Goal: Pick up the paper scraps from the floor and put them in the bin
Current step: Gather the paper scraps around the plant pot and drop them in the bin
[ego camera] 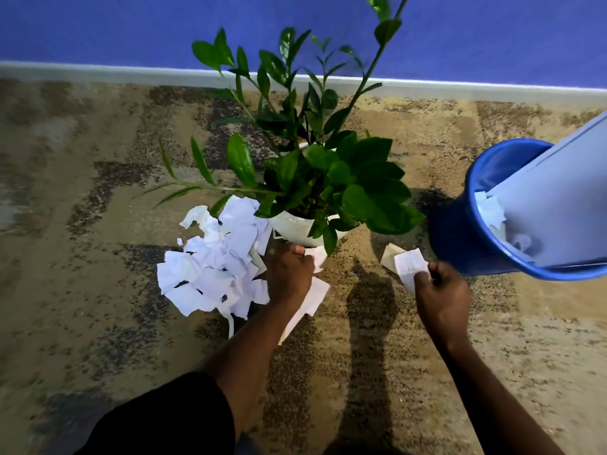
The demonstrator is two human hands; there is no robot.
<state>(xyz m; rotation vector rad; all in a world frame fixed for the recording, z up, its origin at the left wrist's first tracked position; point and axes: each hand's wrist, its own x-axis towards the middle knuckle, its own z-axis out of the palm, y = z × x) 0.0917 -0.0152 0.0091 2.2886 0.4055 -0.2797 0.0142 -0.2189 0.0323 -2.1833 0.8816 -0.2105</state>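
Observation:
A heap of white paper scraps (216, 261) lies on the carpet left of the plant pot. My left hand (289, 274) is closed on a few scraps (315, 293) at the heap's right edge. My right hand (443, 297) grips a white scrap (409, 266), with a beige scrap (389, 256) lying on the floor just behind it. The blue bin (460, 238) stands at the right, close to my right hand, with several scraps (491, 213) inside it. A large pale sheet (558, 198) leans out of the bin and hides much of its opening.
A leafy green plant (315, 165) in a white pot (295, 228) stands between the heap and the bin, its long stems spreading over the scraps. Mottled brown carpet (98, 192) covers the floor. A blue wall (131, 24) with a white skirting runs along the back.

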